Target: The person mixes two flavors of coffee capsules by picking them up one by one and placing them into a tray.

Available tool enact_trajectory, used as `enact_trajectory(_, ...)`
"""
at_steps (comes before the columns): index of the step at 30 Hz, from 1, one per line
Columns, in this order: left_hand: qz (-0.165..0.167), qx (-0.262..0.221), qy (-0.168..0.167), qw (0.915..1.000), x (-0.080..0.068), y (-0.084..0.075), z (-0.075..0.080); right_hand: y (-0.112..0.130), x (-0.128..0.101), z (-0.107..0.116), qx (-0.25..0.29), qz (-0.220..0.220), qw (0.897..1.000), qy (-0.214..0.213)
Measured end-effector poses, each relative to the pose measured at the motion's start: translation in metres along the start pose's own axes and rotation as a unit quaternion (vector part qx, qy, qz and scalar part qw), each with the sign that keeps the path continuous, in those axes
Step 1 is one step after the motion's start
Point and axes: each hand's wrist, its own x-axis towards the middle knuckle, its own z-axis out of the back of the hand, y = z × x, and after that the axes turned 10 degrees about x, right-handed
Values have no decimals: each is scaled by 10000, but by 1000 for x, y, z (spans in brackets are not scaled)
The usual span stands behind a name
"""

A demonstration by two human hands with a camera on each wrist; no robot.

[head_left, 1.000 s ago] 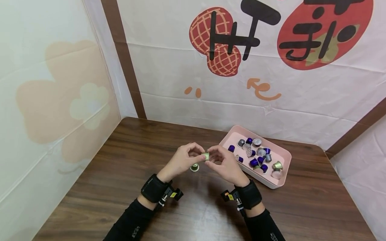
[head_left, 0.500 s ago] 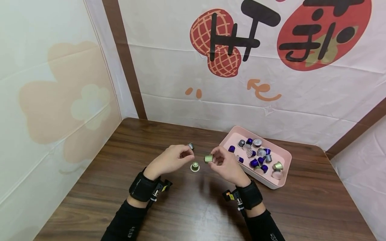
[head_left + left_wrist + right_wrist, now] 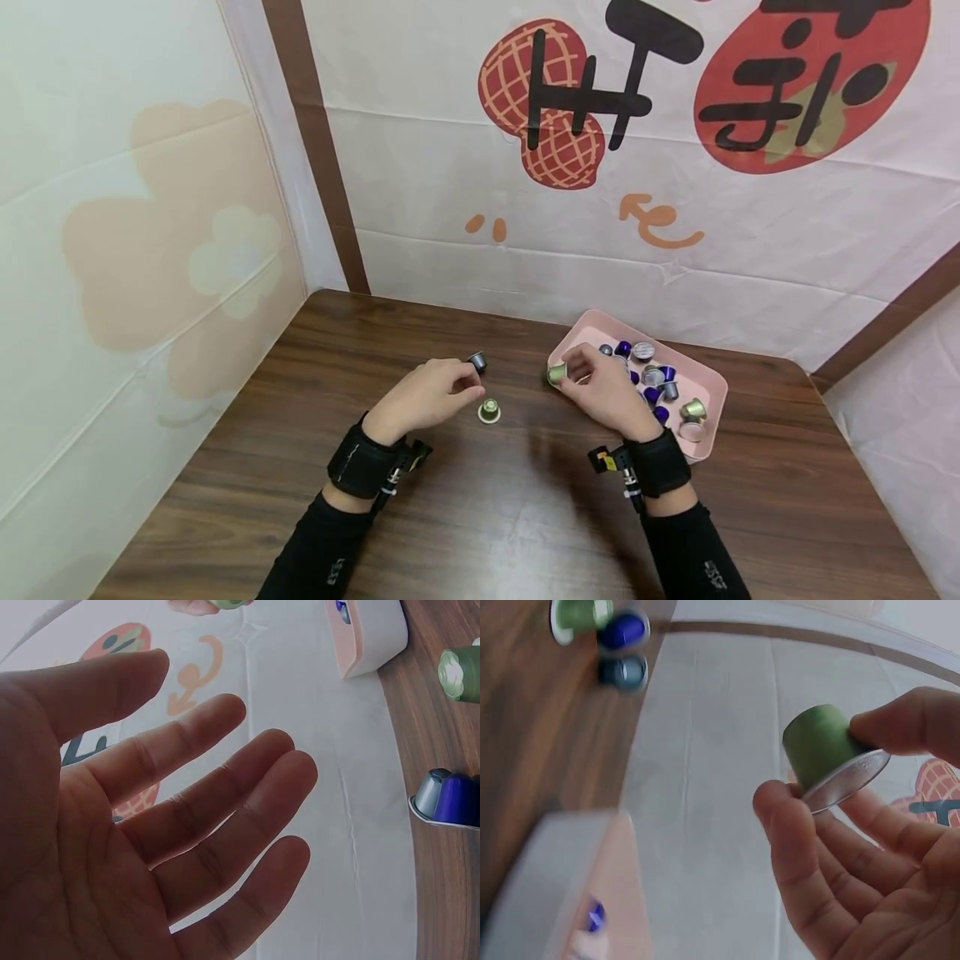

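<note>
My right hand (image 3: 581,379) pinches a green capsule (image 3: 557,373) between thumb and fingers, foil rim outward, at the near-left edge of the pink tray (image 3: 589,335). The right wrist view shows that green capsule (image 3: 821,750) held in the right hand (image 3: 840,802). My left hand (image 3: 465,385) rests on the table and holds nothing; in the left wrist view the left hand (image 3: 187,825) is spread with straight fingers. A grey capsule (image 3: 477,362) stands just past its fingertips. A second green capsule (image 3: 489,410) stands on the table between the hands.
The tray holds several purple, grey and gold capsules (image 3: 641,351). A purple capsule (image 3: 459,801) lies against the grey capsule (image 3: 429,792) on the wooden table (image 3: 487,517). Printed fabric walls close in the back and left sides.
The left hand has let go of the grey capsule, which now stands on the table. The right hand has carried its green capsule rightward to the tray's edge.
</note>
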Motion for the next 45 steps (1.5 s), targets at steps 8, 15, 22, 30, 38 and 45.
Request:
enact_trajectory(8,14,130,-118,9998,-4,4,2,-10,37,40,-1014,-604,9924,348)
enact_trajectory(15,94,100,-32,9999,-8,1,4,-40,67,56,-1538,-1078,9774,967)
enact_trajectory(22,54,122,79,9999,-6,1,3,-65,85,53,-1594,-1456,9715,984)
enact_trajectory(30,-54,-42,287,9996,-8,2,-1,-80,86,46,-1762,-1302,9723,809)
enact_trajectory(38,17,-37,269,9996,-9,4,0,-62,78,41,-1759,-885,9781,675)
enact_trajectory(45,80,-38,306,9995,-7,4,-1,-36,60,18,-1362,111,9899,383)
